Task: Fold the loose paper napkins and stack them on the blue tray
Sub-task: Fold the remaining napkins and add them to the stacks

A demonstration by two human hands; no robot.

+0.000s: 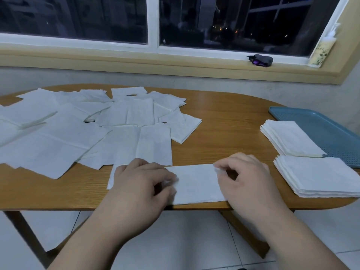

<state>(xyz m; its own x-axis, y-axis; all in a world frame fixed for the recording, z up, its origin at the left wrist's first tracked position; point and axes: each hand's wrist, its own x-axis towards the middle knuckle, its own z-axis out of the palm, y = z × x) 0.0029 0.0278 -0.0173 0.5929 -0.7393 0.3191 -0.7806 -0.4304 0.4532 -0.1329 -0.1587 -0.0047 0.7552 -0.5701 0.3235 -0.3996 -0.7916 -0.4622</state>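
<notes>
The half-folded napkin [194,184] lies at six o'clock, right at the near edge of the wooden table [224,117]. The right hand [247,178] pinches its right end. The left hand [140,178] sits curled on the other end, too blurred to tell pinch from press. Pulled unevenly, I'd guess it creases crooked or slides off. Loose napkins [78,131] sprawl at ten, with folded stacks [292,139] and the blue tray [335,133] at three. A dark window [78,16] stands behind.

The worktop [224,121] is orange-brown with fine wood grain. The loose napkins [78,133] at ten o'clock and the half-folded napkin [196,184] at six o'clock are white, faintly embossed. At three o'clock, the tray [331,133] is light blue, dotted with a grid of small holes, and the folded stacks [292,139] are white. The floor [185,240] is pale grey tile.
</notes>
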